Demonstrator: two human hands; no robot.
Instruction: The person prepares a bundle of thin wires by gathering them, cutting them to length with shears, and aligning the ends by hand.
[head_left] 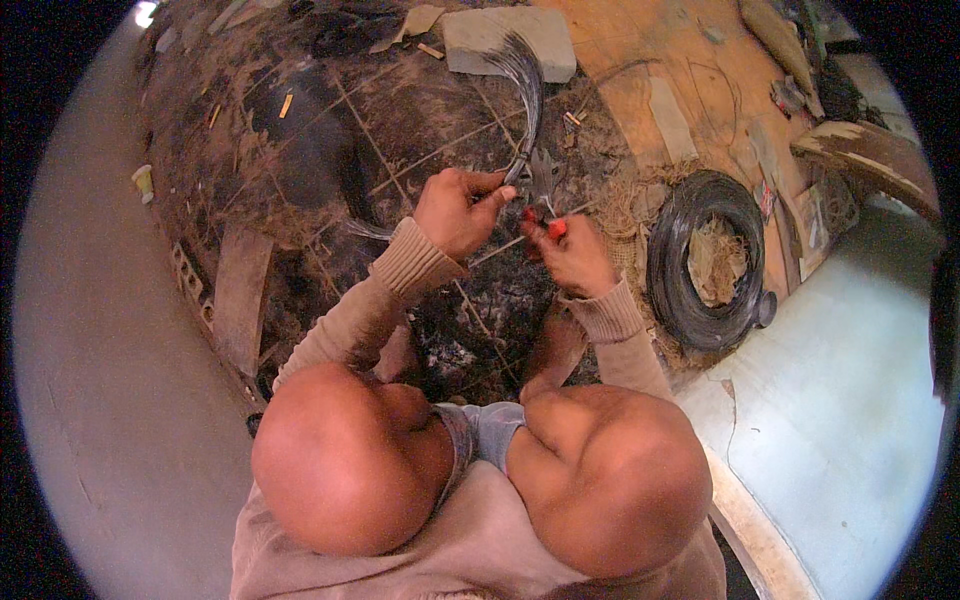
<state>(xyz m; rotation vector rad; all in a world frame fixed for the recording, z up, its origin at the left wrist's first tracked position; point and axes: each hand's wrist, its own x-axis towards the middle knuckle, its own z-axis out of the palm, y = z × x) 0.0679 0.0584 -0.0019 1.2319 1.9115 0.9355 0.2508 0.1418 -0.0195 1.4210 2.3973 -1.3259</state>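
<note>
Left hand grips one wire bundle, right hand grips one red-handled tool, one coil lies nearby; the bundle is dark, curved and splay-ended.

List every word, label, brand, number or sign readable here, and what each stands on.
None can be read in this view.
Small red-and-white scrap beside the black coil: too small and blurred to tell whether it bears lettering.
Red-handled tool in the right hand: no marking can be made out.
Pale block: no lettering visible.
</note>
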